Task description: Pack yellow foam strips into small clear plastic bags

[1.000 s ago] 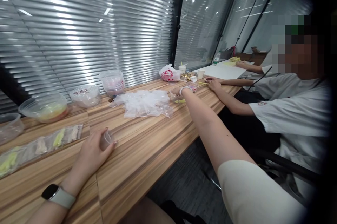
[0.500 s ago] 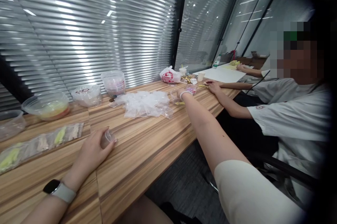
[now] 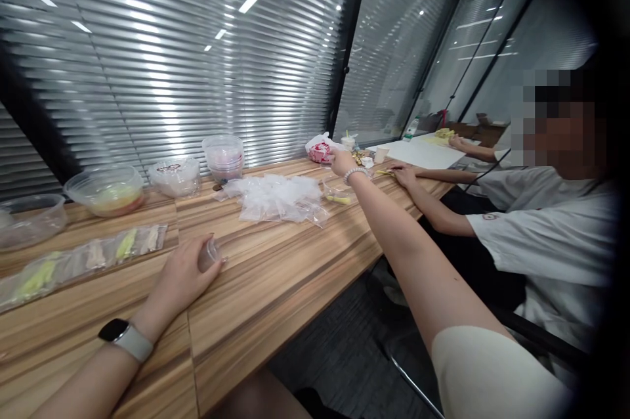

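Observation:
My left hand [image 3: 189, 274] rests on the table, its thumb and fingers curved round a small clear plastic cup [image 3: 210, 253]. Farther off, my right hand [image 3: 343, 163], with a beaded bracelet at the wrist, is raised over a clear container [image 3: 337, 194] that has a yellow piece at its bottom. Its fingers are curled together; what they hold, if anything, is too small to make out. Just behind these fingers sits a red-and-white plastic bag [image 3: 319, 148]. A spread pile of clear plastic bags [image 3: 278, 198] lies between my two hands.
Stacked clear tubs [image 3: 223, 157], a bag-lined bowl [image 3: 174, 176] and a wide bowl [image 3: 105, 190] stand along the blinds. Flat packets [image 3: 91, 258] with green and pale contents lie at left. At right, a person's hand [image 3: 404, 174] rests on the table by a paper cup [image 3: 380, 155].
My right hand has risen out of the clear container and shifted toward the red-and-white bag. My left hand keeps its hold on the small cup. The view has turned slightly left.

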Available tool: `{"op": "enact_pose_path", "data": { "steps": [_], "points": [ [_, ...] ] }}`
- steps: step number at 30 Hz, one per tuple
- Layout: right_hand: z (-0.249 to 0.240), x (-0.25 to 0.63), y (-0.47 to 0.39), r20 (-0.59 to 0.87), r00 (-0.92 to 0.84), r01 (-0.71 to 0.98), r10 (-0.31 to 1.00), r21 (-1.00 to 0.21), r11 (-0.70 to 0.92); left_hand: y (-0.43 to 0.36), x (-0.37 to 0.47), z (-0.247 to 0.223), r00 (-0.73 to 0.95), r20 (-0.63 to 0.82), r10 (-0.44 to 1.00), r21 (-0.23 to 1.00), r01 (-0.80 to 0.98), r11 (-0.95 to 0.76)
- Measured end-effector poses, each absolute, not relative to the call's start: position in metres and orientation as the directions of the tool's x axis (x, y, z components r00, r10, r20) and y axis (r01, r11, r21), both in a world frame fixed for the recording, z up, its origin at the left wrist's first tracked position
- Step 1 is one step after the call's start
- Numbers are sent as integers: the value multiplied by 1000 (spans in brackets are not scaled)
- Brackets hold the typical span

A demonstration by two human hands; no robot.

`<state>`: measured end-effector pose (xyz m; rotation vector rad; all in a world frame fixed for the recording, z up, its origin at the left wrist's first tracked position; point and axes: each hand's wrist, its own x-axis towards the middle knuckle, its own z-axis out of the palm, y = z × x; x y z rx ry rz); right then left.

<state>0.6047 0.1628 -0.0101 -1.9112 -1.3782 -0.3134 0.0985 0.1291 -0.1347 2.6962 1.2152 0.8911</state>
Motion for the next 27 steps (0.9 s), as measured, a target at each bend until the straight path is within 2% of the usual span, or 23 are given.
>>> {"op": "enact_pose_path", "data": {
  "steps": [2, 4, 6, 8, 10, 12, 19, 24, 27],
  "points": [
    [0, 588, 172, 607, 386, 876, 695, -478, -69, 129, 100, -135, 524, 498, 691, 263, 667, -697],
    [9, 558, 180, 616, 406, 759, 675, -639, 126, 127, 101, -134, 516, 512, 687, 265, 665, -698],
    [13, 516, 182, 573, 398, 455, 716, -801, 389, 125, 103, -132, 500, 521, 692, 288, 660, -694],
    [12, 470, 179, 509, 295, 80, 809, -857, 509, 123, 104, -129, 470, 540, 698, 329, 646, -689],
    [5, 428, 172, 440, 184, -143, 879, -873, 467, 120, 104, -127, 421, 564, 710, 379, 632, -676],
    [-9, 393, 164, 363, 105, -225, 926, -898, 378, 119, 105, -125, 361, 572, 737, 443, 620, -648],
    [-78, 328, 147, 182, -7, -328, 983, -929, 170, 115, 110, -123, 196, 466, 863, 696, 520, -494],
    [-97, 321, 124, 85, -9, -331, 996, -940, 77, 112, 111, -123, 173, 433, 884, 749, 476, -460],
    [-93, 322, 114, 70, 0, -396, 998, -916, 64, 111, 110, -122, 190, 439, 878, 751, 459, -475]
  ]
}}
